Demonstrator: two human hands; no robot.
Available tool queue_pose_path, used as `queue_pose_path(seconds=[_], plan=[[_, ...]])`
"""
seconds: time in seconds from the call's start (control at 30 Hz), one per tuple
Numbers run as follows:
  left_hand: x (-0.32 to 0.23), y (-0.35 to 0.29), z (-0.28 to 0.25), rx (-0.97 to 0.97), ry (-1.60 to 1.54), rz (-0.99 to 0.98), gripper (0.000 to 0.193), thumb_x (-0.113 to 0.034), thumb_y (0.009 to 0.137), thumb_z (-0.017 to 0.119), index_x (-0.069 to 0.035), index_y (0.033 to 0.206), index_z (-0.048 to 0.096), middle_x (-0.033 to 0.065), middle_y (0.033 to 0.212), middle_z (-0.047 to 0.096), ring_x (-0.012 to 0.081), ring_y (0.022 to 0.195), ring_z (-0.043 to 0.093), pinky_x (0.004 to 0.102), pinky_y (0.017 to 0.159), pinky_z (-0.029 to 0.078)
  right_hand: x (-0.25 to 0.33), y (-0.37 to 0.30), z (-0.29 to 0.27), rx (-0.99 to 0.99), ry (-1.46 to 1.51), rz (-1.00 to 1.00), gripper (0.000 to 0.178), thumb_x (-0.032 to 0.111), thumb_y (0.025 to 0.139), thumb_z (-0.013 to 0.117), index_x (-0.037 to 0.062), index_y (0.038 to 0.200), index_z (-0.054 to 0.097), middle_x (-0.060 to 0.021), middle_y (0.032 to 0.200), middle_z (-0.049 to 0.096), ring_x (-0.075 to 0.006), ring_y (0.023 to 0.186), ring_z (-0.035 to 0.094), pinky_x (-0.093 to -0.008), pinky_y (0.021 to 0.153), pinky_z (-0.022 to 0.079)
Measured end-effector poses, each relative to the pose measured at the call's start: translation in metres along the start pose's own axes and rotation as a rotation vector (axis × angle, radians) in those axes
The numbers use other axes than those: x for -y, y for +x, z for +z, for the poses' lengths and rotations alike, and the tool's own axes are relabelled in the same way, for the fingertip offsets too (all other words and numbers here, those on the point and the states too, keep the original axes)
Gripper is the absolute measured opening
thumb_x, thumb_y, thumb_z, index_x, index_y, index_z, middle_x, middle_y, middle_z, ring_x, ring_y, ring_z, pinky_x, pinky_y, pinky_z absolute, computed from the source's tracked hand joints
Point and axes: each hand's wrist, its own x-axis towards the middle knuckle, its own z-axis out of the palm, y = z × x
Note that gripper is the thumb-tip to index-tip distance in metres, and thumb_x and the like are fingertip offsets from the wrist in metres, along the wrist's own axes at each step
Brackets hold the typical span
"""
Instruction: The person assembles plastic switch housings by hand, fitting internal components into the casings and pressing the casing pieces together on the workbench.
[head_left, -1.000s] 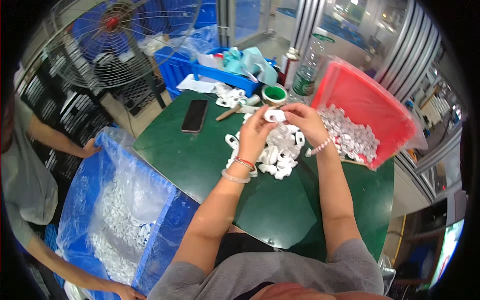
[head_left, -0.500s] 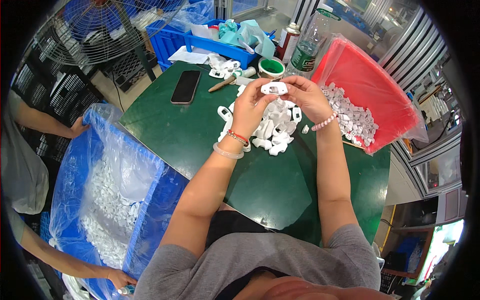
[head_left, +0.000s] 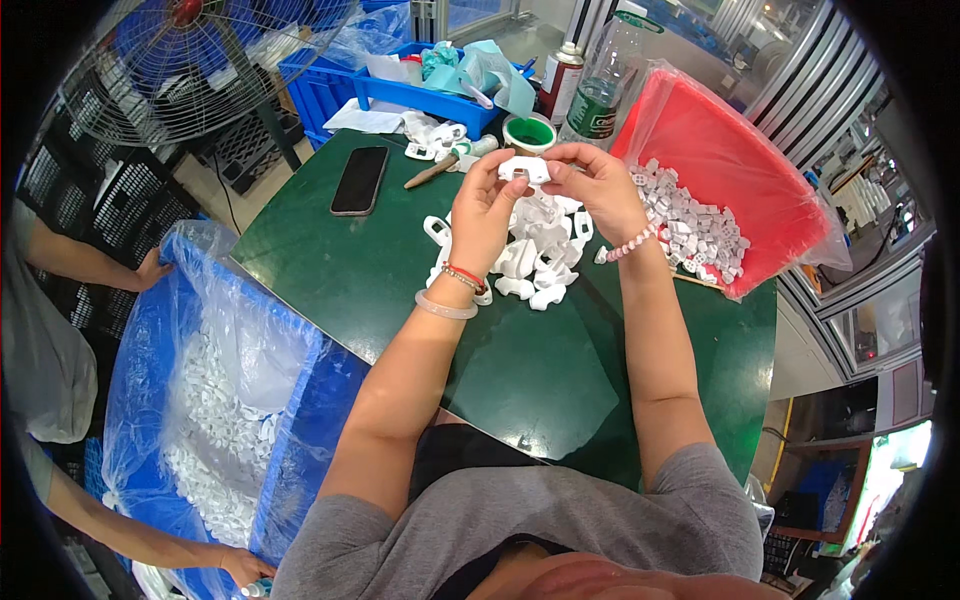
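head: the left hand (head_left: 480, 218) and right hand (head_left: 606, 192) share a firm grip on one white plastic housing (head_left: 524, 169), held over the green counter (head_left: 530, 400) near piled white plastic parts (head_left: 518, 259); a red bin (head_left: 740, 160) stands rightward.

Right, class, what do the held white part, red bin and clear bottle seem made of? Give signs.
White part: probably moulded plastic with a smooth finish, judging by its even colour and rounded shape.
Red bin: likely smooth plastic, its even red showing through a shiny clear film.
Bottle: most likely clear, glossy plastic, being see-through; glass cannot be ruled out.
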Motion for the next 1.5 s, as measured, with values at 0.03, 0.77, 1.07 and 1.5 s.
queue_pose_path(seconds=[0.03,0.77,1.07,1.5], plan=[[0.001,0.001,-0.001,0.001,0.000,-0.001,0.034,-0.006,0.084,0.056,0.002,0.115,0.043,0.0120,0.105,0.056,0.0156,0.085,0.057,0.0251,0.074,0.046,-0.001,0.000,-0.001,-0.001,0.001,0.000,0.021,0.011,0.084,0.058,-0.0017,0.101,0.056,-0.0065,0.096,0.058,-0.0125,0.085,0.058,-0.0249,0.076,0.049],[0.024,0.004,-0.019,0.003,-0.175,-0.161,0.035,-0.014,0.087,0.053,-0.005,0.120,0.045,0.0035,0.111,0.052,0.0120,0.099,0.051,0.0288,0.085,0.045,-0.005,0.001,0.002,-0.021,-0.206,-0.098,0.017,0.008,0.081,0.058,-0.0017,0.095,0.059,-0.0051,0.090,0.061,-0.0116,0.084,0.056,-0.0237,0.074,0.045],[-0.014,0.005,-0.002,0.157,0.157,-0.202,0.037,-0.015,0.085,0.056,-0.003,0.118,0.046,0.0067,0.109,0.055,0.0154,0.099,0.053,0.0295,0.087,0.044,-0.011,0.002,-0.012,-0.019,-0.313,-0.144,0.016,0.007,0.078,0.058,-0.0005,0.093,0.060,-0.0060,0.087,0.061,-0.0150,0.082,0.057,-0.0271,0.074,0.046],[-0.002,0.000,-0.003,-0.024,-0.168,-0.172,0.033,0.000,0.079,0.060,0.002,0.110,0.050,0.0065,0.100,0.057,0.0114,0.091,0.053,0.0232,0.079,0.044,0.007,-0.011,0.005,0.115,-0.101,0.049,0.036,0.026,0.085,0.057,0.0004,0.109,0.054,-0.0051,0.104,0.057,-0.0093,0.093,0.052,-0.0237,0.075,0.042]])
